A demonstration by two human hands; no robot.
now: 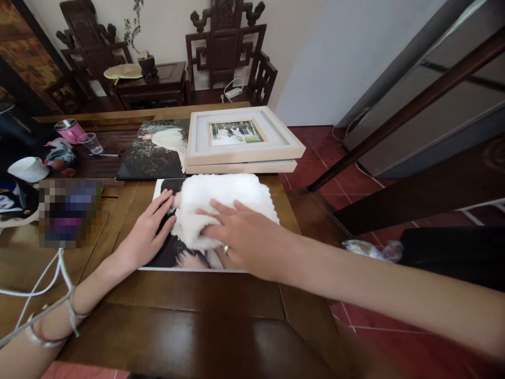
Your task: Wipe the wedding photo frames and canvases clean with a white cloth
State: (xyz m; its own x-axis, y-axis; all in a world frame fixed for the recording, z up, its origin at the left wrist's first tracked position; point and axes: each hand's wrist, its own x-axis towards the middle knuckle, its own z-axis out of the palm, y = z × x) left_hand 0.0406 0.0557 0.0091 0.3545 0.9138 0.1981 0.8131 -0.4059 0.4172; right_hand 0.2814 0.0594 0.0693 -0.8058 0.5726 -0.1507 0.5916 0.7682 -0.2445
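Note:
A large photo print or panel (168,259) lies flat on the wooden table, showing part of a picture with dark clothing and a hand. My left hand (152,231) rests on its left side with fingers outstretched, holding nothing. Over much of the photo lies a fluffy white cloth (232,188) with a scalloped edge. My right hand (248,237), with a ring on one finger, presses on this cloth; its fingers are spread over the top and the thumb digs into a fold. The cloth hides the photo's middle and upper right.
Behind sit stacked pale wooden frames (193,152) and a dark photo panel (153,152). To the left are a pink cup (70,131), a clear plastic cup (92,143), a white bowl (28,169), a blurred-out device (70,213) and white cables (59,263). Carved chairs (226,47) stand beyond.

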